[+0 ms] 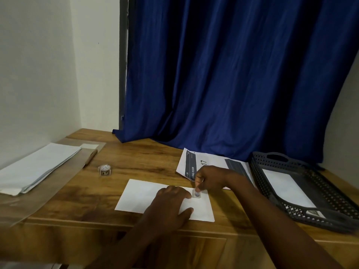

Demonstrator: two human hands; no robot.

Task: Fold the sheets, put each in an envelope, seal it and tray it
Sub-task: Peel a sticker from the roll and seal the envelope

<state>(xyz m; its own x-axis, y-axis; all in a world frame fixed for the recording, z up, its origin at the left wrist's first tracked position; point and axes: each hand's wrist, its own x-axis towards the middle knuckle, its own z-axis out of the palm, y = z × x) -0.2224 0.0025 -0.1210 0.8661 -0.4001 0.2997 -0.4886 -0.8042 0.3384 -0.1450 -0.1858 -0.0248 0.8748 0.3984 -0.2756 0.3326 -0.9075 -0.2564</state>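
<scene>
Envelope (147, 197) lies under the flat, spread left hand (171, 202); right hand (210, 178) pinches a sticker (196, 195) (small, onto it).

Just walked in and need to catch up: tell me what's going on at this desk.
A person is sealing a white envelope on the wooden desk. The left hand presses it flat while the right hand pinches a small sticker onto it. Printed sheets lie just behind, a stack of envelopes sits at the left, and one envelope already lies in the dark tray on the right.
</scene>
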